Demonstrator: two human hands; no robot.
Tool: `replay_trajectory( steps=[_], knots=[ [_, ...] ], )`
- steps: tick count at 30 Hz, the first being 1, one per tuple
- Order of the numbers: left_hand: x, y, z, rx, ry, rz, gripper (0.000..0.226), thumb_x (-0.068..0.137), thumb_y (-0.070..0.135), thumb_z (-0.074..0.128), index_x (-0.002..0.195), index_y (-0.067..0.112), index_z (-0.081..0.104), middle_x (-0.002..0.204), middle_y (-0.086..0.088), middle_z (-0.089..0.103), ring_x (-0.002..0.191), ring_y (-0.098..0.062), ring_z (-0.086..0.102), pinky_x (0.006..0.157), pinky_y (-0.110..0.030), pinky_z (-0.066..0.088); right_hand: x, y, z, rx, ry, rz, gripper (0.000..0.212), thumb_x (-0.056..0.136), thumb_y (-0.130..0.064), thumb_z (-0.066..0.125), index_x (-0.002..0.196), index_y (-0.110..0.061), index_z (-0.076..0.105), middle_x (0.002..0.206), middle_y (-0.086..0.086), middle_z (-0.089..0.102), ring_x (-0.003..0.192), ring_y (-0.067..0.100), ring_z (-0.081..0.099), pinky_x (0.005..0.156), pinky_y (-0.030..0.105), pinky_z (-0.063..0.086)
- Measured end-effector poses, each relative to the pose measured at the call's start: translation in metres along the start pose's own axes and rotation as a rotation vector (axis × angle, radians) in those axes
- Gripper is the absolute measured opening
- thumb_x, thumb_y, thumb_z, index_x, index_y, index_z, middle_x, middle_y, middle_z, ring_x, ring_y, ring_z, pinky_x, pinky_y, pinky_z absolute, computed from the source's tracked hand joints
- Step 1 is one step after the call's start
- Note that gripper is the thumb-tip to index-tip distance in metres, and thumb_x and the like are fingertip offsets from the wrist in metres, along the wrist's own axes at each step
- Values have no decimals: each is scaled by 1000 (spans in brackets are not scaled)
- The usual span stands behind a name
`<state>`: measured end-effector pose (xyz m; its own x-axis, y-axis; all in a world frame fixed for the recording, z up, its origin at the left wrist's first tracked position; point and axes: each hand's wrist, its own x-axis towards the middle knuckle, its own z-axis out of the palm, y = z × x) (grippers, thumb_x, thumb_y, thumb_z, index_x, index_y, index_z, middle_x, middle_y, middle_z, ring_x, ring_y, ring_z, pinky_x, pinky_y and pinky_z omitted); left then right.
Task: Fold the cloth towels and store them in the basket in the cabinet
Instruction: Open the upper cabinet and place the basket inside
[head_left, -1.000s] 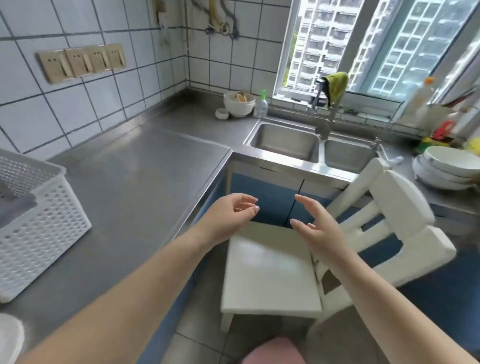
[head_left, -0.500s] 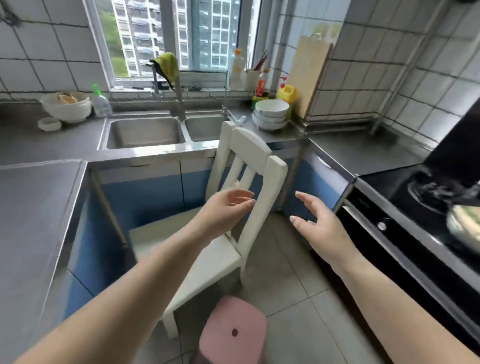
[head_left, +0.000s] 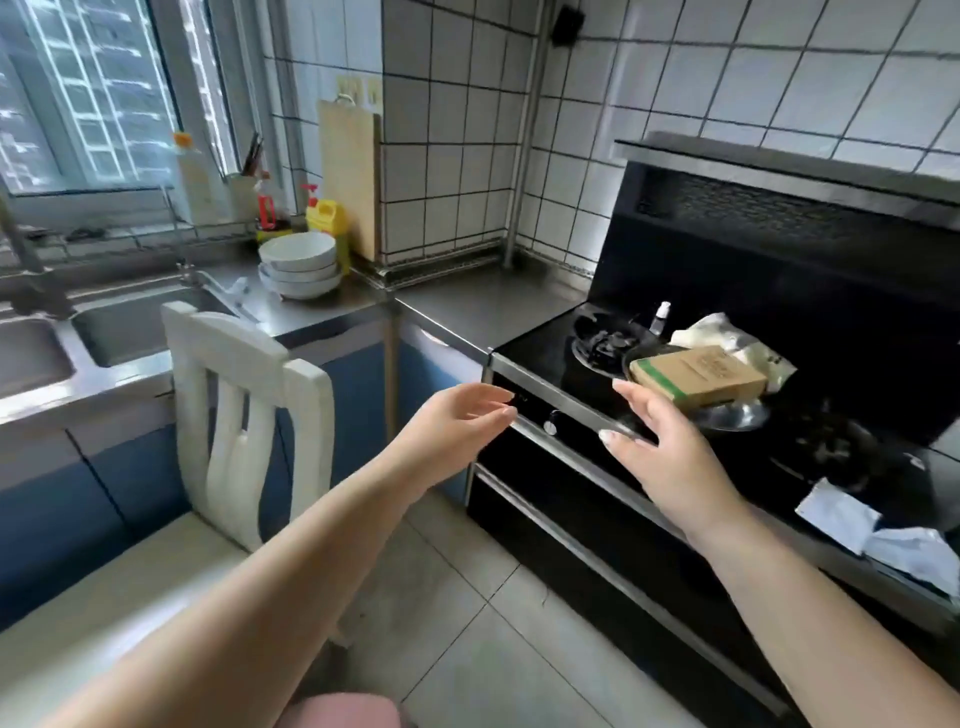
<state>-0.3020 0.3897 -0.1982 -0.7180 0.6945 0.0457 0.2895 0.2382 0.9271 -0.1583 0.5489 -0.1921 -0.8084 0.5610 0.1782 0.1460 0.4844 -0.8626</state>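
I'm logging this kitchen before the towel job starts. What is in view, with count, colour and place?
chair: one, white, in front of the sink
sink: two steel basins, far left
bowls: a stack, white, on the counter right of the sink
yellow bottle: one, behind the bowls
cutting board: one, pale wood, upright against the tiled wall
stove: one, black, right side
cardboard box: one, brown with a green stripe, on a pan on the stove
white cloths: crumpled, count unclear, on the stove's near right edge
pink stool: one, bottom edge
left hand: open, empty, held out toward the stove
right hand: open, empty, over the stove front
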Motion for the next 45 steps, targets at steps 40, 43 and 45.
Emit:
replay_trajectory(
  steps=[40, 43, 45],
  knots=[
    [540, 369, 206, 89, -116, 785, 24, 91, 36, 57, 114, 31, 61, 101, 18, 63, 86, -4, 60, 66, -11, 45, 404, -32, -429, -691, 582, -341, 51, 91, -25, 57, 138, -32, 39, 132, -21, 33, 121, -3, 30, 108, 22, 25],
    [548, 417, 216, -9, -2, 926, 29, 92, 29, 57, 120, 24, 59, 92, 16, 64, 89, -12, 63, 73, -21, 48, 415, -51, -470, -823, 678, -435, 52, 91, -22, 57, 139, -25, 41, 141, -16, 35, 127, 0, 33, 109, 20, 23],
    [552, 447, 224, -9, 143, 1090, 33, 92, 23, 55, 125, 21, 56, 103, 10, 65, 99, -11, 60, 85, -25, 47, 424, -63, -495, -950, 740, -480, 54, 90, -19, 58, 142, -18, 39, 150, -7, 32, 137, 6, 28, 107, 13, 16]
  ],
)
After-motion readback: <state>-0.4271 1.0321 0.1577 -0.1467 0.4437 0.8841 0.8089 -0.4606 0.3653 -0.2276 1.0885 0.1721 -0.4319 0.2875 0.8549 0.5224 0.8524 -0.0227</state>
